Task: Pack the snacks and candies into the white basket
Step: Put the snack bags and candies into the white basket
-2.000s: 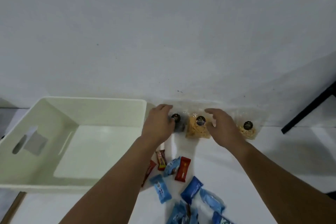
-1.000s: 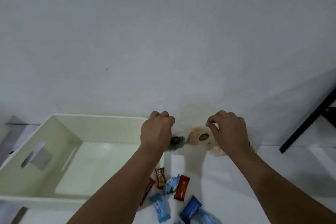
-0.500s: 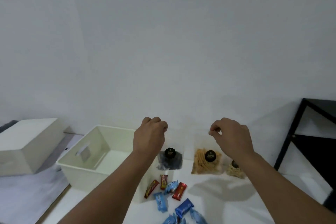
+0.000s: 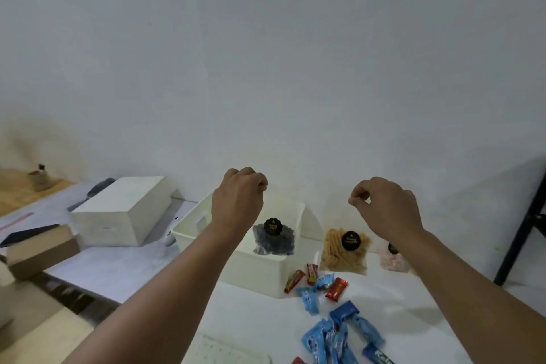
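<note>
Both hands are raised mid-frame: the left hand (image 4: 237, 201) has its fingers pinched on the top of a clear bag of dark snacks (image 4: 274, 238) hanging over the white plastic basket (image 4: 257, 270), and the right hand (image 4: 385, 208) pinches a clear bag of yellow stick snacks (image 4: 344, 251) the same way. Below, at lower centre, red and blue wrapped candies (image 4: 325, 289) lie scattered on the white surface (image 4: 266, 319), just right of the basket.

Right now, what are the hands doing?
Left hand pinching dark snack bag above white basket. Right hand pinching yellow snack bag. Nothing in the way.
</note>
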